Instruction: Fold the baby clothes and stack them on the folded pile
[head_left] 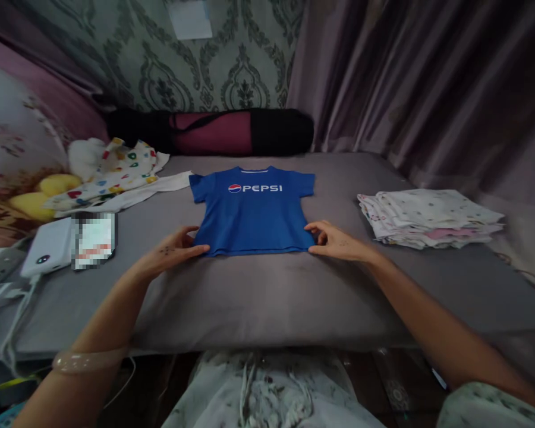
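A small blue T-shirt [256,217] with a white PEPSI print lies flat, front side up, its neckline pointing away from me. At its lower left corner is my left hand [172,249], with the thumb on the hem and the other fingers curled at the side edge. My right hand [336,241] grips the lower right corner in the same way, thumb at the hem and index finger on the side edge. Some fingertips are hidden by the cloth or the hands.
A stack of folded light clothes [428,220] is on the right of the grey bed surface [267,297]. To the left lie a patterned garment [129,166], a white power bank [49,246] with cables, and a blurred-out device [93,241]. A black and maroon bag [211,132] stretches along the back.
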{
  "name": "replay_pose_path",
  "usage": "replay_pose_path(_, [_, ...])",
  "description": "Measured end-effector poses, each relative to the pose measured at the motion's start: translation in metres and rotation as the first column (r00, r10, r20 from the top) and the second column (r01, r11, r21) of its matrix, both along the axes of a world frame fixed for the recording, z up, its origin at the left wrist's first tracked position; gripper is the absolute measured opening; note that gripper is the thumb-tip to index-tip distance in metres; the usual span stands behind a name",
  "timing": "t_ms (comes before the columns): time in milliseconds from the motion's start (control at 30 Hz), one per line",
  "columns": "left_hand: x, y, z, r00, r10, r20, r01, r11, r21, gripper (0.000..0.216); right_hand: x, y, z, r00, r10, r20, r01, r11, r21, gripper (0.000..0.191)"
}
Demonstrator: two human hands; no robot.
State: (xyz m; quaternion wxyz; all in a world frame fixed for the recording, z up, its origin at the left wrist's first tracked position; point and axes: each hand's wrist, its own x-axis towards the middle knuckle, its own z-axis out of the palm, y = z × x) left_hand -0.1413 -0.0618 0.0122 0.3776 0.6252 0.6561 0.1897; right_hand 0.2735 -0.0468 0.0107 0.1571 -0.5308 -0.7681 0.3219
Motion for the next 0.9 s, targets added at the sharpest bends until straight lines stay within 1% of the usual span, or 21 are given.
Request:
replay_pose_path(67, [0.003, -0.006, -0.001, 0.998, -0.022, 0.053, 0.021, 1.000, 0.022, 0.089, -0.001, -0.003, -0.003, 1.000, 0.001, 0.016, -0.001, 1.000, 0.006, 0.051])
replay_pose_path(133, [0.004, -0.009, -0.004, 0.996, -0.032, 0.081, 0.028, 0.998, 0.050, 0.088, -0.003, -0.004, -0.007, 1.000, -0.005, 0.022, 0.004, 0.999, 0.036, 0.047])
replay_pose_path(233, [0.003, -0.010, -0.008, 0.995, -0.015, 0.104, 0.005, 0.995, 0.095, 0.079, -0.006, -0.004, -0.016, 0.999, -0.031, 0.030, 0.027, 0.990, 0.135, 0.039])
replay_pose_path(333, [0.000, -0.009, -0.013, 0.991, -0.019, 0.133, 0.000, 0.990, 0.141, 0.068, -0.007, -0.005, -0.023, 0.994, -0.092, 0.060, 0.074, 0.964, 0.257, 0.031])
replay_pose_path(400, [-0.003, -0.010, -0.014, 0.992, -0.035, 0.125, 0.014, 0.986, 0.165, 0.063, -0.009, -0.007, -0.024, 0.989, -0.109, 0.098, 0.072, 0.945, 0.319, 0.028])
replay_pose_path(467, [-0.004, -0.013, -0.014, 0.993, -0.066, 0.093, 0.048, 0.982, 0.183, 0.059, -0.014, -0.011, -0.022, 0.978, -0.115, 0.172, 0.046, 0.931, 0.361, 0.029])
replay_pose_path(533, [-0.003, -0.014, -0.013, 0.994, -0.103, 0.044, 0.093, 0.977, 0.194, 0.057, -0.021, -0.016, -0.016, 0.950, -0.140, 0.280, 0.025, 0.925, 0.378, 0.034])
replay_pose_path(633, [0.003, -0.013, -0.015, 0.991, -0.125, -0.053, 0.133, 0.968, 0.213, 0.056, -0.036, -0.022, -0.006, 0.866, -0.189, 0.462, 0.006, 0.929, 0.369, 0.032])
replay_pose_path(700, [0.008, -0.008, -0.019, 0.987, -0.107, -0.122, 0.135, 0.960, 0.244, 0.053, -0.047, -0.025, 0.000, 0.807, -0.216, 0.550, -0.001, 0.931, 0.366, 0.028])
replay_pose_path(800, [0.009, 0.000, -0.028, 0.971, -0.082, -0.222, 0.150, 0.940, 0.307, 0.047, -0.056, -0.028, 0.005, 0.753, -0.249, 0.609, 0.004, 0.928, 0.373, 0.027])
replay_pose_path(900, [-0.001, 0.003, -0.038, 0.934, -0.076, -0.350, 0.220, 0.892, 0.395, 0.048, -0.053, -0.032, 0.007, 0.726, -0.268, 0.633, 0.017, 0.928, 0.373, 0.033])
